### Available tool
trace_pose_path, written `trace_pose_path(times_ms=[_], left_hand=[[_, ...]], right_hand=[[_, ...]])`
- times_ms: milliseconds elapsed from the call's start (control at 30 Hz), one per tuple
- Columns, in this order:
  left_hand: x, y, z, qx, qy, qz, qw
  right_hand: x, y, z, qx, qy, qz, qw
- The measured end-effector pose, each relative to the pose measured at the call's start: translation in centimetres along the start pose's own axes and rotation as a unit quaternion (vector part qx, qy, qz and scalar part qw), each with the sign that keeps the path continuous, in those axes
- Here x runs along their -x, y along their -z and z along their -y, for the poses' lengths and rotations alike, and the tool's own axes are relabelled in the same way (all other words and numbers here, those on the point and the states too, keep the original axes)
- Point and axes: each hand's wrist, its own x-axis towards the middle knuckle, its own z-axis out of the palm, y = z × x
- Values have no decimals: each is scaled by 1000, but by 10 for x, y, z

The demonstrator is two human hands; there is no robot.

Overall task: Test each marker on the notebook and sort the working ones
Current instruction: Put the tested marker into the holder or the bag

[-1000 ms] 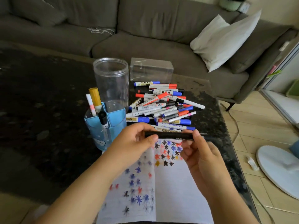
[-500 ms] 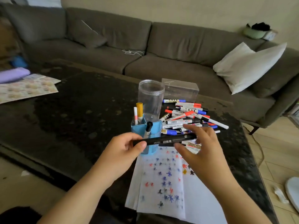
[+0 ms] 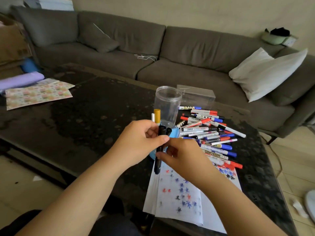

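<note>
- Grey sectional sofa (image 3: 170, 53) wraps the far and left sides of the room; white pillow (image 3: 265, 74) on its right seat, white cable (image 3: 144, 57) on the middle cushion.
- Dark mottled table (image 3: 76, 116) fills the middle. Left half is open surface; near edge runs diagonally at lower left, right edge drops to light floor tile.
- Patterned paper sheets (image 3: 37, 94) on the table's far left, lilac roll (image 3: 20, 80) just behind them.
- Notebook (image 3: 179, 201) lies open at the near-right table edge, page dotted with red, blue and black test marks; its near corner overhangs or meets the edge, cannot tell which.
- Marker pile (image 3: 209, 133) sits just beyond the notebook, mixed red, blue, black caps, a few overlapping the page top.
- Clear box (image 3: 196, 96) behind the pile, clear jar (image 3: 167, 103) upright just left of it.
- Blue holder (image 3: 173, 133) in front of the jar, mostly hidden by the hands; yellow-capped marker (image 3: 157, 114) and a white one stand in it.
- Left hand (image 3: 141, 142) grips black marker (image 3: 159, 150) near its top, thumb across the barrel; marker is near vertical, held above the holder and the notebook's top-left corner.
- Right hand (image 3: 184, 155) pinches the same marker lower down, fingers curled.
</note>
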Motion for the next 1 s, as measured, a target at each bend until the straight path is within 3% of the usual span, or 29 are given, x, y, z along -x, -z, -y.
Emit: trace_pose_path(times_ms=[233,467,633,867,1000], left_hand=[[-4,7,5,13,15,-67,998],[1,-5,29,-51,44,-54,996],[2,-16,33,-41,43,-47,997],[-1,-59,39,-31,30,2,999],[-11,-92,36,-49,5,44,998]], right_hand=[[-18,28,-7,-123,-98,-140,977],[-44,7,-14,24,-70,-11,997],[-57,-5,-23,40,-135,94,985],[-26,-2,-49,-38,-136,-2,990],[8,6,-94,-54,-213,-25,975]])
